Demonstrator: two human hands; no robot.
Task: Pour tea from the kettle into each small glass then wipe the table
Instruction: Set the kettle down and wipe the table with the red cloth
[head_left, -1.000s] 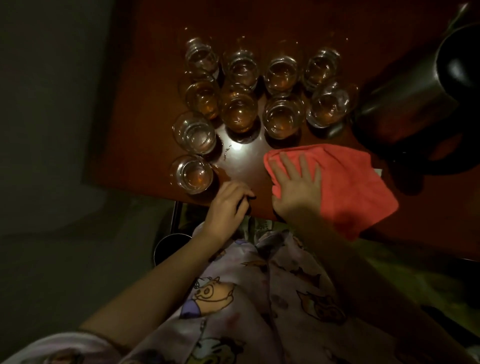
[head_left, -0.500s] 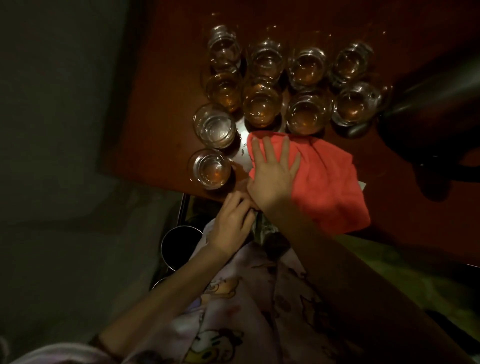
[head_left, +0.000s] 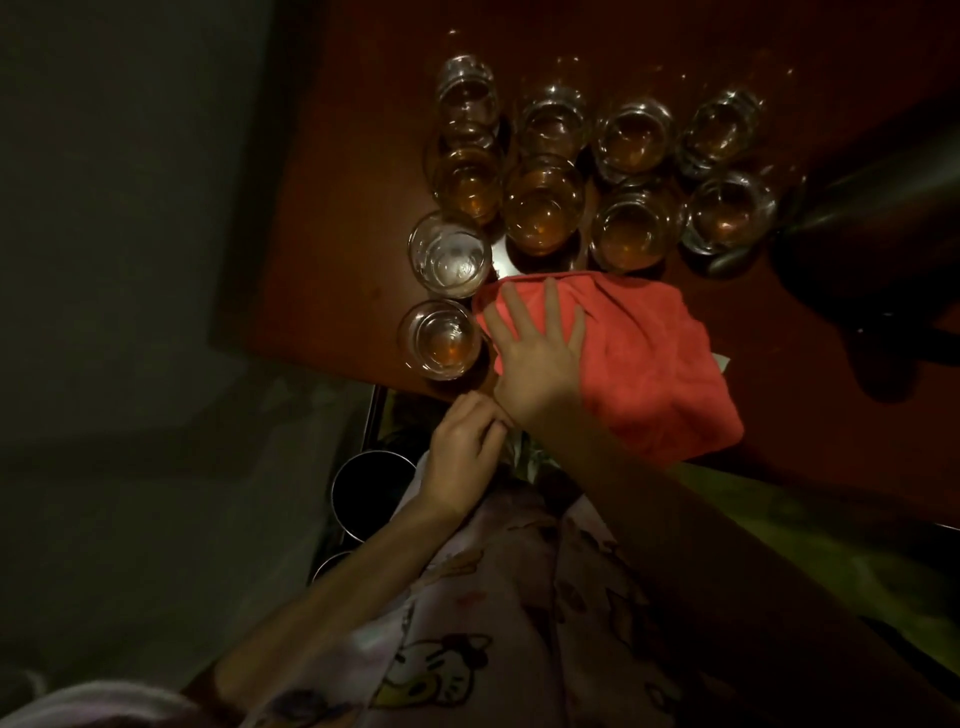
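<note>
Several small glasses (head_left: 543, 208) with amber tea stand in rows on the dark red table (head_left: 337, 218). The nearest glass (head_left: 440, 338) sits by the front edge, and the one behind it (head_left: 450, 254) looks nearly clear. A red cloth (head_left: 644, 358) lies on the table in front of the glasses. My right hand (head_left: 537, 353) presses flat on the cloth's left part, fingers spread, close beside the nearest glass. My left hand (head_left: 465, 452) hangs at the table's front edge, fingers loosely curled, holding nothing. The dark kettle (head_left: 872, 244) stands at the right.
Below the table's front edge a dark round metal cup (head_left: 371, 493) sits on a lower shelf. A patterned garment (head_left: 467, 623) covers my lap. A grey floor (head_left: 130, 312) lies to the left of the table.
My right hand has slid the red cloth leftward along the table toward the two nearest glasses. My left hand has drawn back off the table's edge.
</note>
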